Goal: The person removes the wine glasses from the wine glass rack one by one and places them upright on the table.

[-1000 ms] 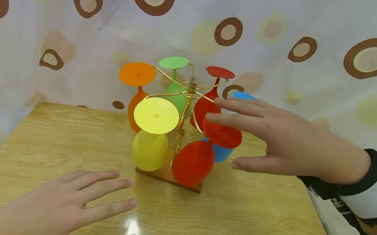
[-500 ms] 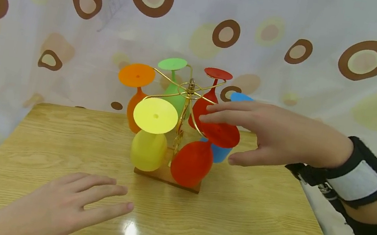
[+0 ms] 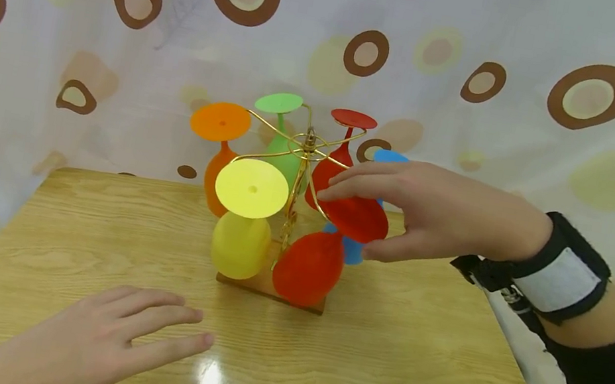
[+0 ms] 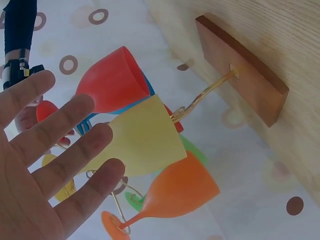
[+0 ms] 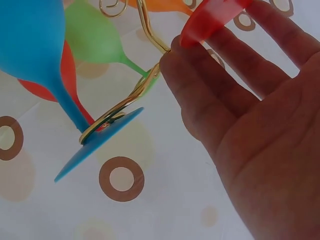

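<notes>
Colourful plastic goblets hang upside down by their feet from a gold wire rack (image 3: 309, 145) with a wooden base (image 3: 256, 288). At the front are a yellow goblet (image 3: 241, 245) and a red goblet (image 3: 309, 267). My right hand (image 3: 438, 206) is at the red goblet's round foot (image 3: 357, 219), fingers extended over it and thumb lower at its right. In the right wrist view, that foot (image 5: 212, 20) overlaps the extended fingertips. My left hand (image 3: 91, 336) hovers with spread fingers in front of the rack, holding nothing; its fingers overlap the yellow goblet (image 4: 145, 135) in the left wrist view.
An orange goblet (image 3: 217, 171) hangs at the left, a green goblet (image 3: 284, 151) and another red goblet (image 3: 336, 163) at the back. A blue goblet (image 3: 354, 252) is partly hidden behind my right hand. The wooden table (image 3: 406, 369) meets a patterned cloth (image 3: 503, 136) behind.
My right hand has moved left and closer to the front red goblet's foot, its thumb coming in nearer. The left hand stays almost in place, and the goblets hang as before.
</notes>
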### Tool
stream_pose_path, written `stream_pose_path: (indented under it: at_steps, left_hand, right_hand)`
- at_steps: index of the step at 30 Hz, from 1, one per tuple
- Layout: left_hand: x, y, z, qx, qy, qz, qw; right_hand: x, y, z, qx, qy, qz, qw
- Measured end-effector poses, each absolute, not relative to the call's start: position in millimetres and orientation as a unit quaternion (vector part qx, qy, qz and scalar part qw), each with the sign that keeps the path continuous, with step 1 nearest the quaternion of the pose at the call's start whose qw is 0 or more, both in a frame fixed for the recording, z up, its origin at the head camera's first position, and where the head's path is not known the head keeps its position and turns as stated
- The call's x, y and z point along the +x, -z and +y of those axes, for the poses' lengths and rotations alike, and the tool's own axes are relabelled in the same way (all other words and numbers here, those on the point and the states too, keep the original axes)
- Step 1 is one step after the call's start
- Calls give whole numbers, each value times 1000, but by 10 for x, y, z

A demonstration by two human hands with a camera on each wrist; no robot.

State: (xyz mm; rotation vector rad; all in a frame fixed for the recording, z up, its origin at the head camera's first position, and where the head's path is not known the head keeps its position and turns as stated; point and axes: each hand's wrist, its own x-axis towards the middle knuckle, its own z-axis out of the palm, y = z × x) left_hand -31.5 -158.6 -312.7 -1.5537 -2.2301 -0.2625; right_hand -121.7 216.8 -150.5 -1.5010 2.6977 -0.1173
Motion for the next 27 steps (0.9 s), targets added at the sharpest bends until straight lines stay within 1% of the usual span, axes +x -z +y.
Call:
stream_pose_path:
  at_steps: [12,22,27]
  left_hand:
    - [-292,3152,-1563,-552,94,-807,190]
    - [-267,3163,-1590,-550,99,-807,190]
    - [-254,3173,-1593,-546,101,-809,193]
  right_hand:
    - [-1174,1473,2062,-502,44,864,17]
    - [-1260,1467,1919,-507,57,860,12]
    - [-1321,1480,1890,-518,65,853,-6]
